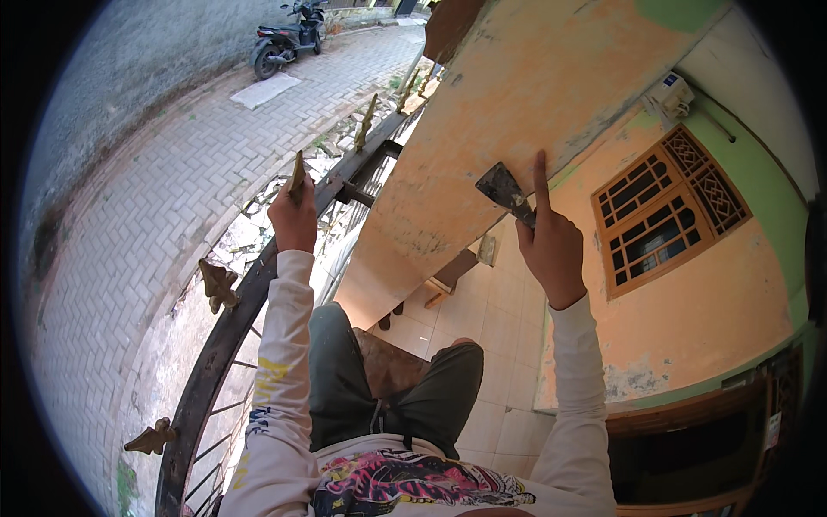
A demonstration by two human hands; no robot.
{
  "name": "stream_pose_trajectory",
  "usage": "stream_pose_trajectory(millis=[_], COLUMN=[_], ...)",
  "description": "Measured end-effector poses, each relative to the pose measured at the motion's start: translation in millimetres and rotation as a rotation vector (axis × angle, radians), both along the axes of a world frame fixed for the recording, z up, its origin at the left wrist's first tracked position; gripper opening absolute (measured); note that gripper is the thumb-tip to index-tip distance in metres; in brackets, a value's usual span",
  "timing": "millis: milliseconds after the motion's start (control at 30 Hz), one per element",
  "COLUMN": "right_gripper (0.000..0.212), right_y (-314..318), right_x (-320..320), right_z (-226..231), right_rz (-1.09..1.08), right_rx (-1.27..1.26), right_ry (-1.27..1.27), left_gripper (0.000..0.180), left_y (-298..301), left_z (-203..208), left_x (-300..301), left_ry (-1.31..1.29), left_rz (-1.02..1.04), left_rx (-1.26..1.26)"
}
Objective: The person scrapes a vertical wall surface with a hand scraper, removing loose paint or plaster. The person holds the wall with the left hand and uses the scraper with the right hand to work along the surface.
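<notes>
My right hand [553, 254] is closed round the handle of a paint scraper [500, 183], with the index finger stretched out along the wall. The scraper's broad, dirty blade points up and left, over the worn orange wall [482, 95]; whether it touches the surface I cannot tell. On the other side, my left hand [293, 220] is wrapped round a gold spear-shaped finial [298, 169] on top of the dark metal fence [250, 302]. The finial's tip sticks out above my fingers.
More gold finials [220, 284] jut from the curved rail. Beyond it, a motorbike [289, 39] stands on the paved lane [164, 198]. Right are a wooden window [668, 211] and a meter box [672, 95]. Below lies a tiled floor [508, 336], with a brown surface [388, 358] between my legs.
</notes>
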State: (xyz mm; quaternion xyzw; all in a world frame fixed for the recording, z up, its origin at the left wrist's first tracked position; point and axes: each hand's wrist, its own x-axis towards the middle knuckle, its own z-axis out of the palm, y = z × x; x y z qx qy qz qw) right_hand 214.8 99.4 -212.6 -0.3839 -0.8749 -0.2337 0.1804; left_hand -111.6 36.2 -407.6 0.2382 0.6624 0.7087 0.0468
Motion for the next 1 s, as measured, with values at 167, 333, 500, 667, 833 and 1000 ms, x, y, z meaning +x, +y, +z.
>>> stream_pose_trajectory(millis=[167, 333, 500, 667, 833, 1000], right_gripper=[0.096, 0.094, 0.091, 0.093, 0.056, 0.051], right_y=[3.6, 19.3, 18.6, 10.6, 4.7, 0.7], right_x=[4.8, 29.7, 27.0, 29.2, 14.4, 15.5], right_z=[2.5, 53.8, 113.0, 93.1, 85.8, 109.1], right_rz=[-0.008, 0.041, 0.079, 0.133, 0.388, 0.470], right_rx=[0.008, 0.119, 0.206, 0.040, -0.085, -0.367], right_ry=[-0.013, -0.242, -0.241, -0.104, 0.402, 0.700], left_gripper=[0.032, 0.029, 0.027, 0.028, 0.029, 0.030], left_y=[1.1, 1.9, 0.0, -0.8, -0.2, 7.2], left_z=[-0.5, 3.2, -0.4, 2.6, -0.6, -10.6], left_x=[0.2, 1.5, -0.9, 2.9, 0.3, -5.7], left_ry=[-0.026, 0.021, 0.061, 0.055, 0.088, 0.005], left_rz=[-0.009, -0.012, 0.022, -0.010, 0.013, -0.010], left_rx=[0.003, 0.004, 0.033, -0.001, 0.041, 0.025])
